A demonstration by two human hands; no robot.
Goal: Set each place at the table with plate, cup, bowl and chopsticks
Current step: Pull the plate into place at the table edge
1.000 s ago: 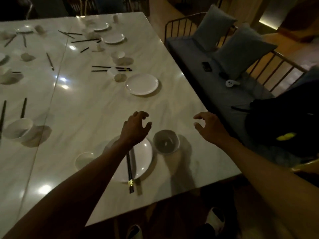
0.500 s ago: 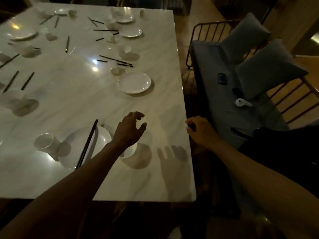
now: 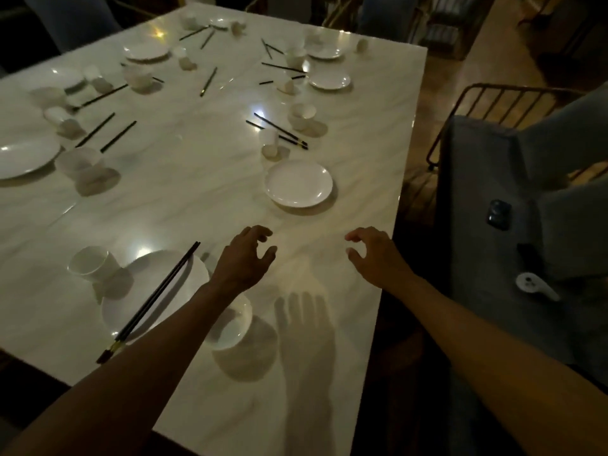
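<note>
With near plate, cup, bowl and chopsticks apparently set, left hand and right hand hover loosely curled, empty, likely reaching toward next plate.

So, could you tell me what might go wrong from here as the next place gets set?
The left forearm hangs right over the near bowl and could knock it. The chopsticks lie across the near plate with their tips past the table edge, so a brush might send them off. Dim light may hide the far chopsticks.
</note>
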